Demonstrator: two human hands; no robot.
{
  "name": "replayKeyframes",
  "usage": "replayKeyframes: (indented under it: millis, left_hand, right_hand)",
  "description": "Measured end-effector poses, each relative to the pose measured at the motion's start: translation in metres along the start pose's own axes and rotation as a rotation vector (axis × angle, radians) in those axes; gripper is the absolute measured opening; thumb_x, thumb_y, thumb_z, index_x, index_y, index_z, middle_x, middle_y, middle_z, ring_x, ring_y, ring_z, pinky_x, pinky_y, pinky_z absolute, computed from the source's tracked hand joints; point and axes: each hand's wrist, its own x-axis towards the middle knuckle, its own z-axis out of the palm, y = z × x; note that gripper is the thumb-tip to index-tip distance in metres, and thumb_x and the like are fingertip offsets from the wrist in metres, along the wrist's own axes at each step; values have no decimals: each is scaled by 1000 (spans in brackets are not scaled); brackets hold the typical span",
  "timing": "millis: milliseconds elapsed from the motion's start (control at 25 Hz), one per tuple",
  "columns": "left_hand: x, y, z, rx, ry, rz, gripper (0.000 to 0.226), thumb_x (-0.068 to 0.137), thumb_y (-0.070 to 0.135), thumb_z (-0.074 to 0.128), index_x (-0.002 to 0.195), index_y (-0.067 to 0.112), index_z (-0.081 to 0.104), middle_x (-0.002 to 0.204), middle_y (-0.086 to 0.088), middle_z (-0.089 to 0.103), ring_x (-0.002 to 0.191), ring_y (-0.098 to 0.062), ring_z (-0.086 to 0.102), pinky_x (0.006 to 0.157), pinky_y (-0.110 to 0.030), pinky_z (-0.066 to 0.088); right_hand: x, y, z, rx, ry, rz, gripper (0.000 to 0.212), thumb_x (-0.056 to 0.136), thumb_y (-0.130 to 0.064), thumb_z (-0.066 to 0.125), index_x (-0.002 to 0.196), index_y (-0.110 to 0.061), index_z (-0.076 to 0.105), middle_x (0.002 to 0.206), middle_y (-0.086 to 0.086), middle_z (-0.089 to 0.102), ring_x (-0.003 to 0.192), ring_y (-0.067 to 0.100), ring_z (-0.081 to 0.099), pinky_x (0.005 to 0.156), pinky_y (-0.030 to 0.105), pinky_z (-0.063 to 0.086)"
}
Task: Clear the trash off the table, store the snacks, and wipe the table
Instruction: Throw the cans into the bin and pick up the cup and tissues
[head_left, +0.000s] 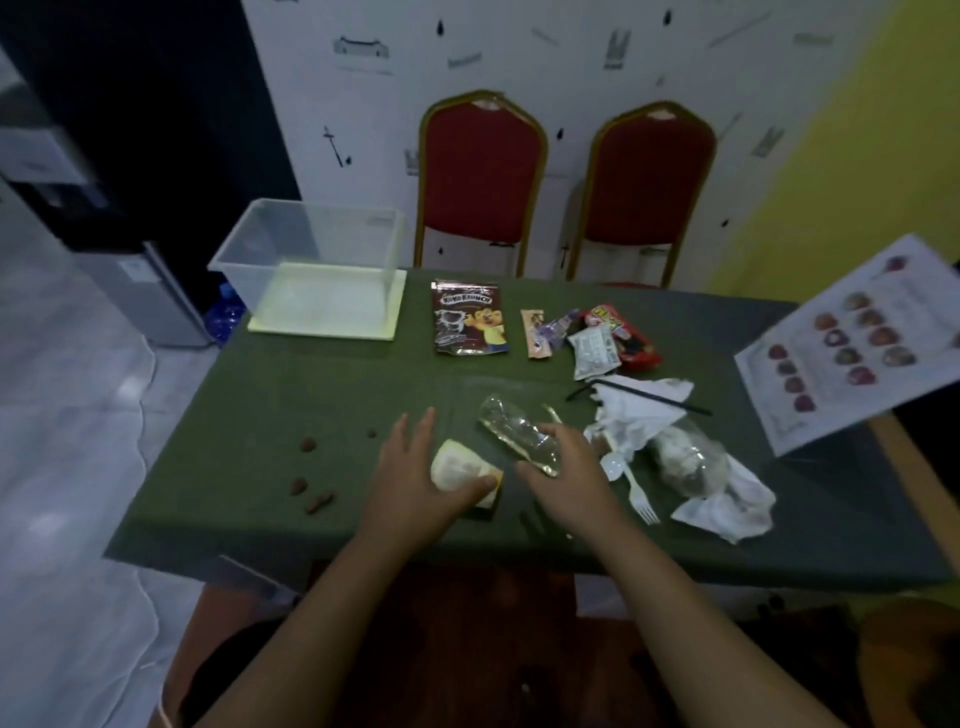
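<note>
Head view: left hand (415, 480) fingers splayed on yellow sponge (460, 475), right hand (563, 467) fingers around crinkled clear wrapper (514, 434).

left hand (415, 478) flat, fingers spread; right hand (563, 470) half-curled.

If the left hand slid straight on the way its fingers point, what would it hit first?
Probably nothing close: the left hand points across bare green tablecloth; the cereal packet lies farther along, though depth is unclear.

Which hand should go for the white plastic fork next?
The right hand. The fork lies just to its right, near the crumpled napkins, though that hand is on the clear wrapper. The left hand rests on the yellow sponge, farther away.
</note>
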Motion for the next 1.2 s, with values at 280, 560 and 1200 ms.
replayKeyframes:
  millis: [280, 560, 1200]
  left_hand:
    - [32, 5, 76, 231, -54, -159, 118, 52, 76, 69, 148, 33, 16, 162, -7, 0, 147, -31, 8, 114, -47, 27]
    - [36, -9, 96, 237, 39, -226, 103, 59, 59, 77, 144, 24, 29, 148, -10, 27, 131, -31, 34, 105, -44, 40]
    - [-111, -109, -71, -157, 586, -587, 97, 56, 56, 74, 138, 17, 41, 138, -8, 40, 128, -21, 39, 106, -40, 40]
  right_hand:
    - [47, 59, 5, -174, -66, 12, 55, 78, -25, 71, 126, -9, 50, 127, 12, 53, 120, 30, 45, 100, 38, 35]
    - [71, 74, 16, -322, -147, -24, 54, 76, -22, 70, 124, -15, 47, 126, 8, 54, 115, 29, 49, 96, 46, 41]
    - [-1, -98, 132, 219, -617, -110, 47, 79, -20, 73, 119, -20, 48, 100, -7, 61, 88, 13, 61, 82, 31, 51]
